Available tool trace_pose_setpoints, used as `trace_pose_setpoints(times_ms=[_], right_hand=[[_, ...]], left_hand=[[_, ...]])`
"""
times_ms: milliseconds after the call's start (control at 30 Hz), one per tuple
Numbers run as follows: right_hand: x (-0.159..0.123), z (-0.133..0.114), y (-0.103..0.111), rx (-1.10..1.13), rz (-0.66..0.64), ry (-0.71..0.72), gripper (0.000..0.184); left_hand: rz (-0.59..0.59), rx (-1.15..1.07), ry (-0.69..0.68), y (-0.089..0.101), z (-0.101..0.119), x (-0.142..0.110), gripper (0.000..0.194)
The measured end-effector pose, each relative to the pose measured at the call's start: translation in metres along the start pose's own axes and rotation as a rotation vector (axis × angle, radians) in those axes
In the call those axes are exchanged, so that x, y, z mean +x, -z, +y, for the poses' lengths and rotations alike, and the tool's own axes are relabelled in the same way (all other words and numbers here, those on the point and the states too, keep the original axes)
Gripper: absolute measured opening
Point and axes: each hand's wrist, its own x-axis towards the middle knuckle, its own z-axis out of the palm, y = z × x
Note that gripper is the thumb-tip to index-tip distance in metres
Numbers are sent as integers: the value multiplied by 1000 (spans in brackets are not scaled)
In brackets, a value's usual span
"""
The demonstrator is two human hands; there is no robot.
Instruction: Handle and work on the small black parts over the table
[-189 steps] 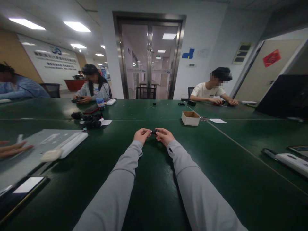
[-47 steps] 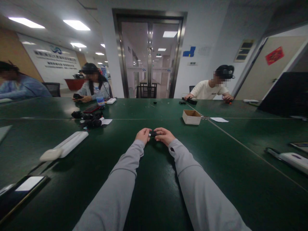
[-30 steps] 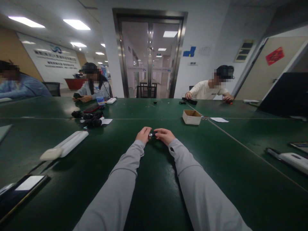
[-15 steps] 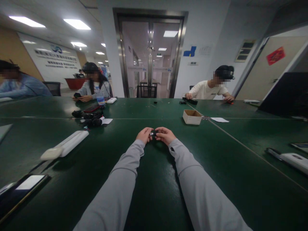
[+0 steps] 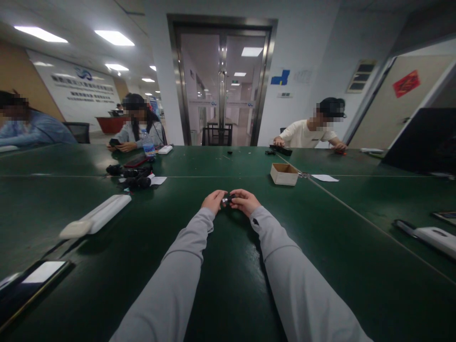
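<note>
Both of my arms, in grey sleeves, reach forward over the green table (image 5: 228,294). Between the fingertips is a small black object with a shiny silver part (image 5: 226,200), too small to name. My left hand (image 5: 213,201) is closed at its silver end, thumb and fingers pinching. On the black end, my right hand (image 5: 245,202) grips with bent fingers. The fingers hide part of the object, and it is held just above the tabletop.
An open cardboard box (image 5: 284,177) stands ahead to the right. Black gear (image 5: 137,178), a water bottle (image 5: 148,145), a white device (image 5: 98,216) and a phone (image 5: 35,285) lie left. Another white device (image 5: 436,240) is at right. Three people sit across the table.
My hands stay in nearly the same place. Slightly more of the black and silver object shows between my fingers.
</note>
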Motion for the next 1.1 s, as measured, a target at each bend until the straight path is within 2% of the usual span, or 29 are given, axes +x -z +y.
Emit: trace_pose_setpoints(times_ms=[200,300,433,600,700,800,967,1100], right_hand=[[-1,-1,-1,12,6,-6,32],[-2,-2,-2,25,15,5,33],[-1,-1,-2,31,27,10,34],[0,0,-1,26,32,17,34],[0,0,0,16,16,8,33],[0,0,0,14,10,3,31],[0,-1,0,19,24,0,31],[-1,-1,0,14,10,6,31]], left_hand=[[-27,2,14,0,2,-2,33],[-18,-16,-26,-1,1,-2,34],[-76,-48,-5,-3,-2,-1,32],[10,-113,-28,-2,-3,1,29],[12,-22,1,0,-4,1,21],[19,79,20,1,-3,1,32],[-14,43,43,0,0,-1,12],[-25,85,27,1,-1,-1,16]])
